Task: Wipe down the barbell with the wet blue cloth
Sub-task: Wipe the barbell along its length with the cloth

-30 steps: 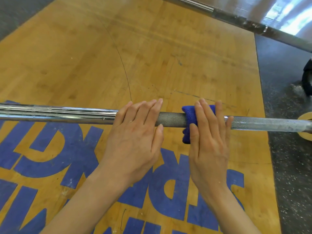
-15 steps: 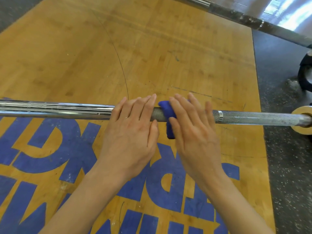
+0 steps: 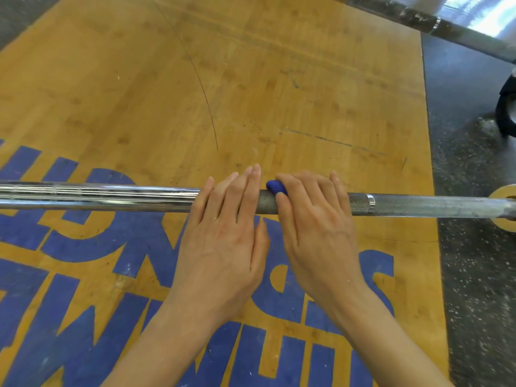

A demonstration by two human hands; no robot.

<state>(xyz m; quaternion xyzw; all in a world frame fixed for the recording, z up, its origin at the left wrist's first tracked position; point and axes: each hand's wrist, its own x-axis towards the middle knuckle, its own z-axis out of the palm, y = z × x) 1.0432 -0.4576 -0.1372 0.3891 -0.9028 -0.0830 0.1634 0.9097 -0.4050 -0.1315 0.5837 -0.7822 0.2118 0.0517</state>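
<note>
The wooden platform (image 3: pixel 251 93) fills most of the view, with large blue painted letters (image 3: pixel 134 247) across its near part. They read upside down from here and are cut off by the arms and the frame edges, so no whole word can be made out. Dark speckled rubber floor (image 3: pixel 474 275) borders the platform on the right and at the far left corner.

The bar (image 3: pixel 111 195) runs level across the middle of the view, above the platform: smooth and shiny on the left, knurled and duller from the hands rightward, with a thin bright ring (image 3: pixel 370 203) in the knurling. At the right edge its end meets a tan disc (image 3: pixel 502 191). A second bar (image 3: pixel 460 34) crosses the far right corner, and a dark round object (image 3: pixel 506 110) sits at the right edge on the rubber floor.

The left hand (image 3: pixel 223 238) lies flat on the bar, fingers straight and close together, reaching over its top; its grip holds nothing. The right hand (image 3: pixel 318 233), just beside it, curls its fingers over the bar, pressing the cloth (image 3: pixel 275 187) against the knurling. Only a small blue fold of the cloth shows, on top of the bar between the two hands.
</note>
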